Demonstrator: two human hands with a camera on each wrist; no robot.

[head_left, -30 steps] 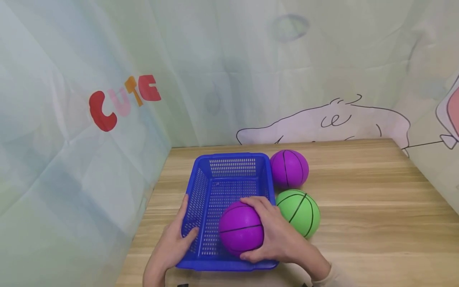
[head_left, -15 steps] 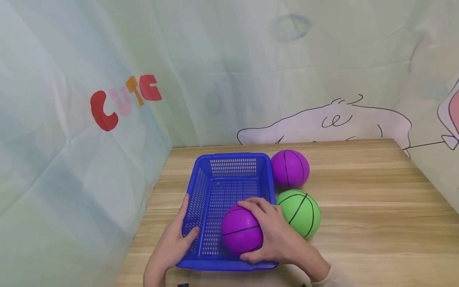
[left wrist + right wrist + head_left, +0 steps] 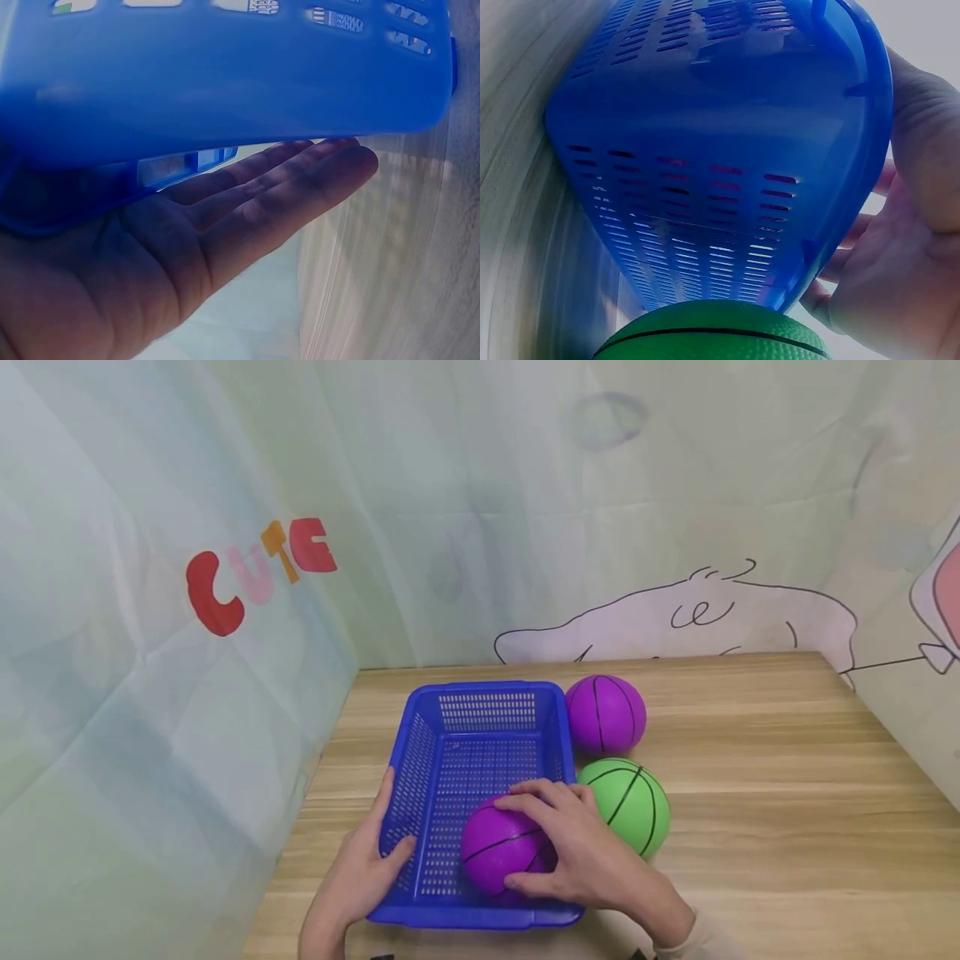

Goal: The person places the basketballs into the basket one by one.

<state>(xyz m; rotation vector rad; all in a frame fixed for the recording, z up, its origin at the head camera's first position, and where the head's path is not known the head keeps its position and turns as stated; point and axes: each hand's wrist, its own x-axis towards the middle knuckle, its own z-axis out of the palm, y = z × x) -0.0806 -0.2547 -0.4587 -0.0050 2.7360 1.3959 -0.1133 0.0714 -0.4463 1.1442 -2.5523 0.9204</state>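
At the near end of the blue basket [image 3: 480, 752], the right hand [image 3: 581, 852] grips a purple ball [image 3: 501, 850] with curled fingers, setting it down inside, and I judge the release comes next, while the left hand [image 3: 360, 872] steadies the left wall with straight fingers.

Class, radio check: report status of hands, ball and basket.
Right hand grips purple ball low inside blue basket. Left hand steadies basket wall. Green ball beside basket, clear.

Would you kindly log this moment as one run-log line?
right hand: holds purple ball low in blue basket | left hand: steadies basket's left wall | beside basket: green ball, second purple ball
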